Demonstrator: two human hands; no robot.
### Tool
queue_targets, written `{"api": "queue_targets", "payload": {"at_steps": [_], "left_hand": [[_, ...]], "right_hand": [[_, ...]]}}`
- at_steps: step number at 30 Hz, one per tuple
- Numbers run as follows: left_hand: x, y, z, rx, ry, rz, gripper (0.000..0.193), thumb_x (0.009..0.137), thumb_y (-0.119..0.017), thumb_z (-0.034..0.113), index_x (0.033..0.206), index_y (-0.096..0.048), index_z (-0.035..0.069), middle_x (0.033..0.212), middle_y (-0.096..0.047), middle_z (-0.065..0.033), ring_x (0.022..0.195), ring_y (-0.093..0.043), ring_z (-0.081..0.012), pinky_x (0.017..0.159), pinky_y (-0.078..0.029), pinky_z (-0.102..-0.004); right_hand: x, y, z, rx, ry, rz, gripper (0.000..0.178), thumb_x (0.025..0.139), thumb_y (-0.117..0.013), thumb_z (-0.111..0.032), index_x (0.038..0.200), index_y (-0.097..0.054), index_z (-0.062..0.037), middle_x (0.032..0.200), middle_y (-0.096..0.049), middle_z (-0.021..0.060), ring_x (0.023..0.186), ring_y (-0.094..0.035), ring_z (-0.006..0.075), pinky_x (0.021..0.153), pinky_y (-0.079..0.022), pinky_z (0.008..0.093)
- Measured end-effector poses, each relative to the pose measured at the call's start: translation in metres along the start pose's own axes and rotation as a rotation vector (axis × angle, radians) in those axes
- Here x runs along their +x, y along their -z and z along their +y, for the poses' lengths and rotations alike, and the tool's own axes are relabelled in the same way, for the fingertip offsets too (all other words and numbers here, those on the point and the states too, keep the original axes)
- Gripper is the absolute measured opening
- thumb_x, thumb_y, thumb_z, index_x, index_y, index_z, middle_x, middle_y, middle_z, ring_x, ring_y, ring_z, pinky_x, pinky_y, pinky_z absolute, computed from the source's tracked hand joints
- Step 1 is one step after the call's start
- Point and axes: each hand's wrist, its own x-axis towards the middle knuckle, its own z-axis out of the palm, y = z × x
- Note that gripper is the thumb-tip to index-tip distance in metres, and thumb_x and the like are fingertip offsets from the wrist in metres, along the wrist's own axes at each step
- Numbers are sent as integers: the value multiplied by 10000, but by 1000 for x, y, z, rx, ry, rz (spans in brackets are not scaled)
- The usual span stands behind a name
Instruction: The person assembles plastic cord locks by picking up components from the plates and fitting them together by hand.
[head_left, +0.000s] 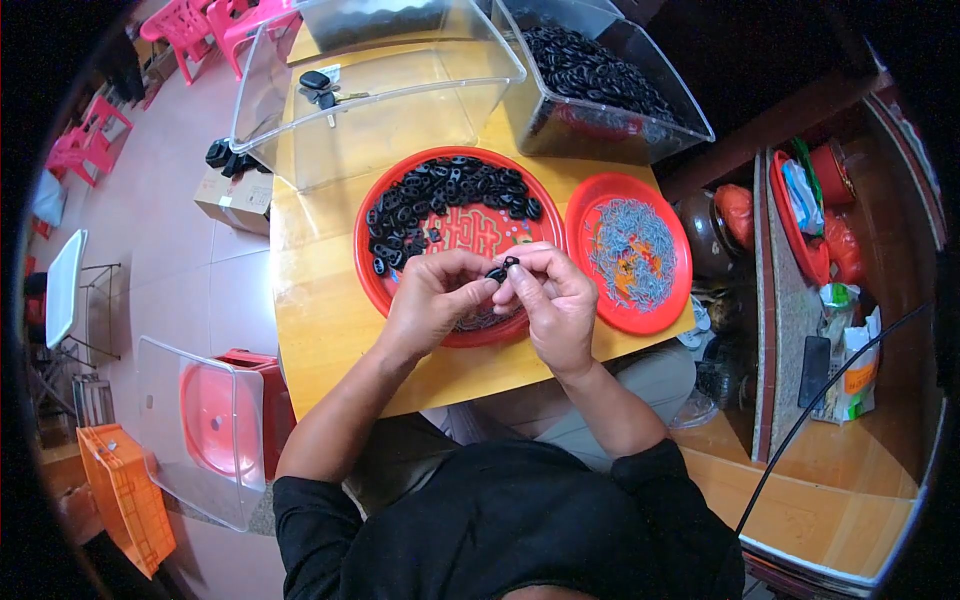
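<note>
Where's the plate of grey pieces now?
In the head view, the small red plate sits right of centre on the table, beside the large red tray.

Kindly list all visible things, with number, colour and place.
large tray: one, red, on table
small pieces: many, black, in large tray
oval tray: one, red, table's right
pins: many, grey, in oval tray
bins: two or more, clear, far side
keys: count unclear, black, seen through left bin
table: one, yellow, centre
cardboard box: one, brown, left
chairs: several, pink, upper left
stool: one, red, lower left
lid: one, clear, before stool
crate: one, orange, lower left
held piece: at least one, black, picture's middle
left hand: one, bare, over large tray
right hand: one, bare, beside left hand
</note>
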Motion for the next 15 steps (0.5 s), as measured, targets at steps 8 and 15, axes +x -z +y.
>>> {"api": "queue_targets", "payload": {"at_steps": [8,15], "left_hand": [[4,9,-5,-507,230,-54,157,822,-584,29,970,-627,-3,843,-641,-66,699,-589,-95,592,-473,-200],[3,11,-2,-562,206,-141,204,785,-625,15,988,-613,-4,883,-642,-72,712,-593,-104,609,-482,-211]], "right_hand": [[3,-1,0,47,21,16,41,862,-495,9,879,-528,26,857,-539,60,675,-564,76,601,-510,205],[4,0,-1,18,76,-16,32,856,-505,11,860,-536,22,844,-536,53,664,-545,67,599,-482,202]]}}
